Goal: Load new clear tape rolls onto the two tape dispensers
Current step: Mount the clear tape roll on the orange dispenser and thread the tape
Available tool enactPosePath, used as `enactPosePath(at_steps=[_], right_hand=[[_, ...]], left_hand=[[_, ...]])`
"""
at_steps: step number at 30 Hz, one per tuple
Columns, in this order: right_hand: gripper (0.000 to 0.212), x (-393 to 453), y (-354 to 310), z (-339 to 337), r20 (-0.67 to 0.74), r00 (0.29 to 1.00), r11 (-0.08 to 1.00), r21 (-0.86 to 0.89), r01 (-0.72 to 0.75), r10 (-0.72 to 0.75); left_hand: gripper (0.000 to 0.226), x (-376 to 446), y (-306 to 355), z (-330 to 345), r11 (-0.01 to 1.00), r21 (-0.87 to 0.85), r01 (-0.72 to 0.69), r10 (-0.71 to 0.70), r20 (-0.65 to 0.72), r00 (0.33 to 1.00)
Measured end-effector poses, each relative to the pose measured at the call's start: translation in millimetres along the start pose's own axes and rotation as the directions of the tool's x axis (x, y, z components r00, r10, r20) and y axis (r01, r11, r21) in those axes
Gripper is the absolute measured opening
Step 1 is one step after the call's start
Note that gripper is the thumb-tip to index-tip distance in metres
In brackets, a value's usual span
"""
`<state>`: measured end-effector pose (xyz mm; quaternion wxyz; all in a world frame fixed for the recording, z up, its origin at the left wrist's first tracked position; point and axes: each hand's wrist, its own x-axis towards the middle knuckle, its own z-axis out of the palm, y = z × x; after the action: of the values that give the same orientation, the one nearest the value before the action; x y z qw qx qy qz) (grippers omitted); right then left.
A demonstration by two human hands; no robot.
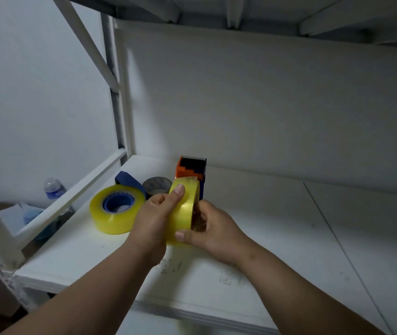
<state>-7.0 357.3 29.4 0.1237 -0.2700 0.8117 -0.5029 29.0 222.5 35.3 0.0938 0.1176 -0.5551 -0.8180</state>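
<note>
Both forearms come in from the lower edge; our left hand (155, 215) and right hand (213, 228) each curl round the held roll (184, 209), left thumb on its upper rim, right thumb on its lower rim, roll on edge just above the shelf (277, 250). Dispenser (191, 172), orange and blue, stands directly behind the roll, further from us, so we judge the next move goes forward, core axis running left to right; a second roll (116, 209) with a blue core lies flat to the left, nearer our left hand, beside a grey roll (157, 186). No label legible; pencil marks on the shelf unreadable.
</note>
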Motion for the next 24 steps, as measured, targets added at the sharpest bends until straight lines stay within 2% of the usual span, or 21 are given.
enactPosePath(at_steps=[4, 11, 16, 18, 21, 23, 24], right_hand=[[0.046, 12.1, -12.6, 26.8, -0.064, 0.997, 0.999, -0.019, -0.046, 0.044], [0.028, 13.6, -33.9, 79.4, -0.120, 0.989, 0.995, -0.037, -0.090, 0.085], [0.008, 7.2, -35.5, 95.6, -0.121, 0.985, 0.991, -0.037, -0.126, 0.121], [0.010, 5.0, -34.6, 99.6, -0.110, 0.987, 0.991, -0.044, -0.123, 0.118], [0.018, 1.9, -28.9, 104.4, -0.095, 0.986, 0.988, -0.056, -0.142, 0.136], [0.019, -1.3, -25.2, 103.1, -0.083, 0.986, 0.987, -0.053, -0.150, 0.145], [0.013, -2.8, -24.6, 100.8, -0.085, 0.985, 0.986, -0.056, -0.157, 0.152]], left_hand=[[0.047, 11.8, 9.7, -34.6, 0.997, 0.037, 0.072, -0.076, 0.097, 0.992], [0.041, 14.7, 15.5, -84.0, 0.996, 0.028, 0.081, -0.084, 0.138, 0.987], [0.089, 7.0, 13.0, -99.4, 0.997, 0.045, 0.063, -0.069, 0.136, 0.988], [0.088, 5.7, 9.0, -103.1, 0.996, 0.060, 0.060, -0.068, 0.136, 0.988], [0.067, 1.7, 5.8, -105.3, 0.996, 0.074, 0.043, -0.052, 0.127, 0.991], [0.077, -0.4, 5.6, -105.1, 0.991, 0.109, 0.080, -0.098, 0.169, 0.981], [0.075, -1.9, 6.3, -104.2, 0.988, 0.117, 0.102, -0.124, 0.200, 0.972]])
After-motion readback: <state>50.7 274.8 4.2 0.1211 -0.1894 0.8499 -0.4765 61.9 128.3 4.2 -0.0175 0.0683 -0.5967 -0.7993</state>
